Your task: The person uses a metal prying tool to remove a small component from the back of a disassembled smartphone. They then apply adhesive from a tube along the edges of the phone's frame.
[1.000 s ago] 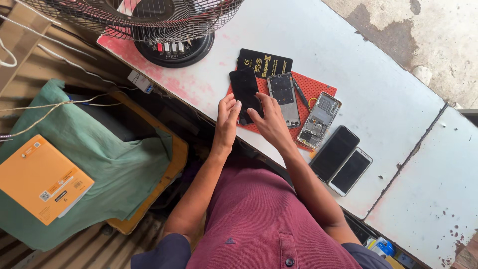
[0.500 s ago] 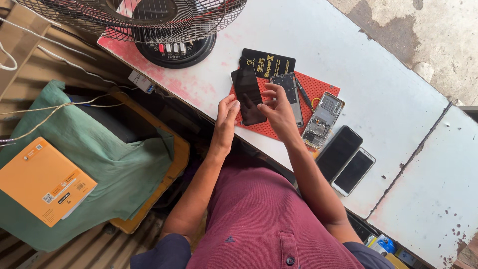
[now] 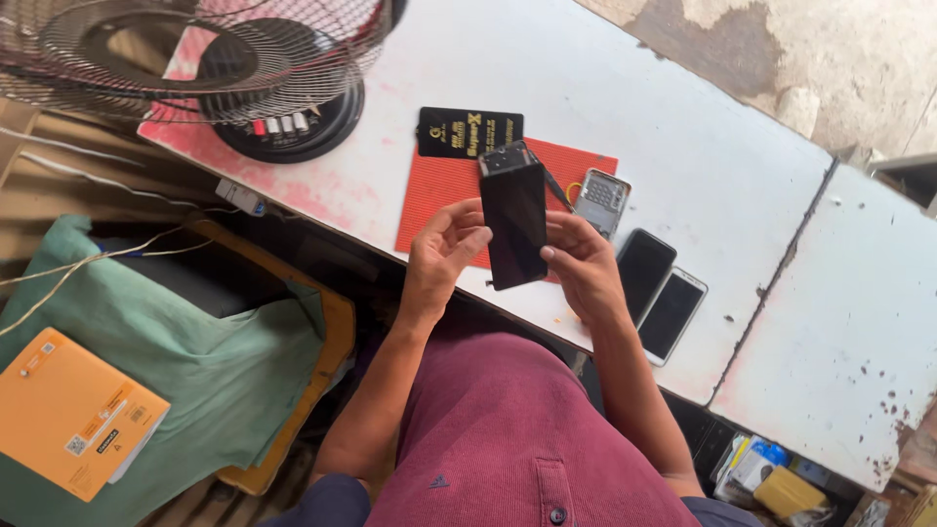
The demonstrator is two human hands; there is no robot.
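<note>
Both my hands hold up a black phone [image 3: 514, 222], screen side toward me, above the red mat [image 3: 441, 200] at the table's near edge. My left hand [image 3: 444, 249] grips its left edge with fingers curled. My right hand [image 3: 584, 262] pinches its right edge. An opened phone body [image 3: 600, 200] with bare circuitry lies on the mat just right of the held phone. A thin dark tool [image 3: 556, 185] lies beside it.
Two dark-screened phones [image 3: 644, 273] [image 3: 673, 314] lie side by side on the white table [image 3: 703, 137]. A black card [image 3: 468, 132] sits behind the mat. A fan [image 3: 283, 122] stands at the far left. An orange box [image 3: 73, 415] rests on green cloth [image 3: 195, 381] below.
The black phone has been lifted off the mat and now sits upright between both hands. The view has shifted closer.
</note>
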